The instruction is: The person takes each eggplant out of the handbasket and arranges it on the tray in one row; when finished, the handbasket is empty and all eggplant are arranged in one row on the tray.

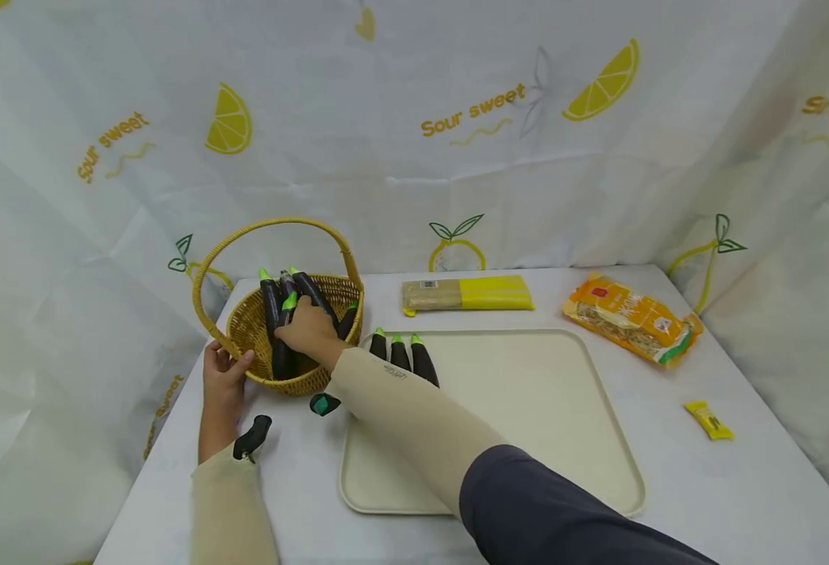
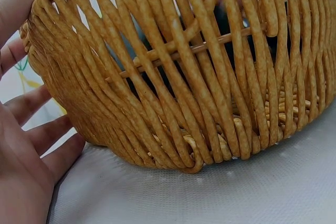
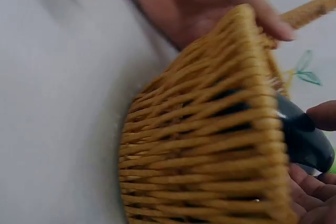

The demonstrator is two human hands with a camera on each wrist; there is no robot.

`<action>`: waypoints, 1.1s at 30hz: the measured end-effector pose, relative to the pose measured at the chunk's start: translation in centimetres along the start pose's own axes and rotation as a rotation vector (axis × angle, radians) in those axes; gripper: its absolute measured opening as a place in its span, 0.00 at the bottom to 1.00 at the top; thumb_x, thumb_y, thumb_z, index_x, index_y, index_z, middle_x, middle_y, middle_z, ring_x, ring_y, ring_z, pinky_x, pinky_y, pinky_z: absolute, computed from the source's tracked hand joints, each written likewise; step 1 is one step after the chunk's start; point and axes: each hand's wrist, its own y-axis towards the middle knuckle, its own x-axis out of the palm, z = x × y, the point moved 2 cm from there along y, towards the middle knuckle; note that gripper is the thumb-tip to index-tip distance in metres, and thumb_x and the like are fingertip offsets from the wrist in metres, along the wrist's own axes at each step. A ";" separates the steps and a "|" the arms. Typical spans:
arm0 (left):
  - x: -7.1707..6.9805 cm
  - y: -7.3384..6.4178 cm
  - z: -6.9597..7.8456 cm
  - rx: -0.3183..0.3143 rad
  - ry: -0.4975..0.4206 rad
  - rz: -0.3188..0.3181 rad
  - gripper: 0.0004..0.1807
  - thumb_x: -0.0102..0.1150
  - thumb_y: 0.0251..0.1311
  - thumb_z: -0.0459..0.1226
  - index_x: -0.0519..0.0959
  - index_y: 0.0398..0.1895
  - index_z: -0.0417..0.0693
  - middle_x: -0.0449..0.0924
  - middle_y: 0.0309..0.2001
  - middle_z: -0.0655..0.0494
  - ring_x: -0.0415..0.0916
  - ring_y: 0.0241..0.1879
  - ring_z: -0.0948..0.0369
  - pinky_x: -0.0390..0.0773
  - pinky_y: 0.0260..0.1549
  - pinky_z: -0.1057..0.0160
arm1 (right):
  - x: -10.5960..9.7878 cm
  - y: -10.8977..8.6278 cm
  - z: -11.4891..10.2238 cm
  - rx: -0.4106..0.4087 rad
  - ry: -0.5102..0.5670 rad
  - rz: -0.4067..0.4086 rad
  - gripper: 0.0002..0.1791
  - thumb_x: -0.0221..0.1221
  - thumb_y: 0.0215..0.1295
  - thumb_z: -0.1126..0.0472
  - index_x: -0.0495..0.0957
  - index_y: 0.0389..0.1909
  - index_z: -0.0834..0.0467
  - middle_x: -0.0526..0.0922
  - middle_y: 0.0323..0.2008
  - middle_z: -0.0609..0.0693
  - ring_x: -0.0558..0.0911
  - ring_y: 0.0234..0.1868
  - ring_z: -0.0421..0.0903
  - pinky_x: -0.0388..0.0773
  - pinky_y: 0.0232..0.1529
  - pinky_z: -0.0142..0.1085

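A wicker basket (image 1: 304, 384) with a tall hooped handle stands at the table's left, holding several dark eggplants with green caps. My left hand (image 1: 222, 380) holds its left side, the thumb over the rim and the fingers spread along the outer wall. Inside the basket, my right hand (image 1: 310, 328) grips an eggplant (image 3: 304, 142) between thumb and fingers. Part of that eggplant is hidden behind the hand and the woven wall. Three more eggplants (image 1: 423, 362) lie side by side at the upper left of a cream tray (image 1: 513, 424), partly covered by my right sleeve.
Behind the tray lies a flat yellow-and-tan packet (image 1: 467, 293). An orange food bag (image 1: 633, 318) rests at the back right, with a small yellow packet (image 1: 709, 421) nearer the right edge. A white curtain with lemon prints (image 1: 386, 173) rises behind the table.
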 end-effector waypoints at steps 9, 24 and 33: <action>0.6 -0.6 0.0 -0.005 -0.032 0.001 0.27 0.58 0.62 0.24 0.63 0.60 0.51 0.64 0.62 0.47 0.65 0.60 0.53 0.70 0.49 0.69 | -7.8 -1.8 5.2 -0.180 0.429 -0.081 0.34 0.63 0.65 0.55 0.61 0.69 0.56 0.81 0.38 0.53 0.84 0.33 0.52 0.80 0.30 0.40; -0.4 -0.3 0.3 -0.016 -0.048 -0.007 0.27 0.58 0.61 0.23 0.63 0.59 0.51 0.64 0.63 0.47 0.64 0.58 0.54 0.70 0.49 0.68 | -7.8 -1.1 5.7 -0.164 0.073 -0.087 0.33 0.59 0.67 0.46 0.65 0.67 0.58 0.80 0.50 0.52 0.83 0.42 0.49 0.78 0.40 0.41; -0.2 -0.2 0.2 -0.003 -0.043 -0.035 0.26 0.58 0.62 0.24 0.63 0.59 0.51 0.64 0.62 0.47 0.65 0.57 0.55 0.70 0.50 0.67 | -3.5 2.1 2.2 -0.031 -0.287 -0.050 0.45 0.60 0.64 0.40 0.54 0.72 0.62 0.71 0.60 0.58 0.79 0.51 0.49 0.77 0.46 0.39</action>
